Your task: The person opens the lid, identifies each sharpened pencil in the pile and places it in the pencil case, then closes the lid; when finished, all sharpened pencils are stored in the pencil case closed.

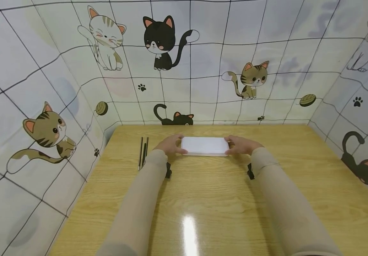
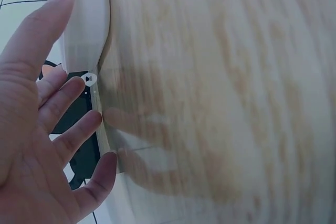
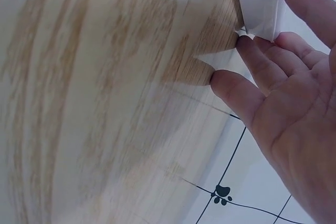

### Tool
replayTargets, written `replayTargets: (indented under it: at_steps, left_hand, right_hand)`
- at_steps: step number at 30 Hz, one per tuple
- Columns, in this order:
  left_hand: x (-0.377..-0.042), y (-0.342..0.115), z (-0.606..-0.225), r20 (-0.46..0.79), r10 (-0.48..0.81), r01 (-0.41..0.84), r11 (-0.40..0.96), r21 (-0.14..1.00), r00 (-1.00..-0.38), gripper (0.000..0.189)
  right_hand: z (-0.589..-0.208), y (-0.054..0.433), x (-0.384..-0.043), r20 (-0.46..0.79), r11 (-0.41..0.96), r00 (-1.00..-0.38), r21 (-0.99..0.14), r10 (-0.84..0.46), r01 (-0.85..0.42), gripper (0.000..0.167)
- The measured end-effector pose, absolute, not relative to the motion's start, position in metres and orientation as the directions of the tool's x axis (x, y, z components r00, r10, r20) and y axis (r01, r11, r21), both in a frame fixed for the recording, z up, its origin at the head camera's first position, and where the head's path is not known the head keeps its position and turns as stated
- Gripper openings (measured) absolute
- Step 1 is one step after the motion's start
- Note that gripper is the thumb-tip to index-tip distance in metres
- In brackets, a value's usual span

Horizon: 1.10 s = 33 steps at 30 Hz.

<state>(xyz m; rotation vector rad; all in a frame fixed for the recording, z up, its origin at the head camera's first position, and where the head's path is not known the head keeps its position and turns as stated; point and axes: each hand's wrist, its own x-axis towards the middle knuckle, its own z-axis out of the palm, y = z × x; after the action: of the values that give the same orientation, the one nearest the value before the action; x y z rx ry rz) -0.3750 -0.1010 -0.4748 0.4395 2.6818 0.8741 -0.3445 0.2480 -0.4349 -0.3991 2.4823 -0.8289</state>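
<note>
A flat white rectangular box (image 1: 205,145) lies on the wooden table toward its far edge, long side across. At its left end my left hand (image 1: 170,145) holds it, thumb at the near corner and a finger at the far one. My right hand (image 1: 242,145) grips the right end the same way. From the left wrist, the box (image 2: 86,19) shows beside the thumb, and the other fingertips of the left hand (image 2: 47,145) rest near the tabletop. In the right wrist view, fingertips of the right hand (image 3: 294,87) are right at the end of the box (image 3: 260,6).
Several thin dark sticks, like pens or pencils (image 1: 144,151), lie on the table (image 1: 209,195) just left of my left hand. Walls (image 1: 203,89) covered with cat drawings and grid lines stand behind and on both sides. Glare shows on the near tabletop.
</note>
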Motion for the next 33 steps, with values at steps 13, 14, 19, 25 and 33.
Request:
replayTargets:
  at_steps: [13, 14, 19, 25, 33]
  left_hand:
    - [-0.37, -0.107, -0.47, -0.193, 0.378, 0.203, 0.785, 0.586, -0.906, 0.093]
    - [-0.37, -0.108, -0.47, -0.19, 0.376, 0.204, 0.786, 0.583, -0.907, 0.093]
    - [-0.367, -0.112, -0.468, -0.182, 0.375, 0.216, 0.797, 0.564, -0.909, 0.094]
    - [-0.37, -0.114, -0.473, -0.18, 0.368, 0.22, 0.811, 0.542, -0.912, 0.091]
    - [-0.364, -0.104, -0.475, -0.23, 0.348, 0.216, 0.865, 0.453, -0.909, 0.09]
  right_hand:
    - [-0.434, 0.243, -0.342, -0.363, 0.758, -0.836, -0.645, -0.412, -0.094, 0.075]
    - [-0.435, 0.243, -0.341, -0.364, 0.753, -0.834, -0.652, -0.415, -0.09, 0.074]
    - [-0.433, 0.239, -0.341, -0.364, 0.74, -0.826, -0.666, -0.43, -0.092, 0.072]
    - [-0.44, 0.236, -0.346, -0.341, 0.738, -0.828, -0.664, -0.445, -0.123, 0.073]
    - [-0.452, 0.24, -0.346, -0.339, 0.737, -0.825, -0.663, -0.453, -0.132, 0.072]
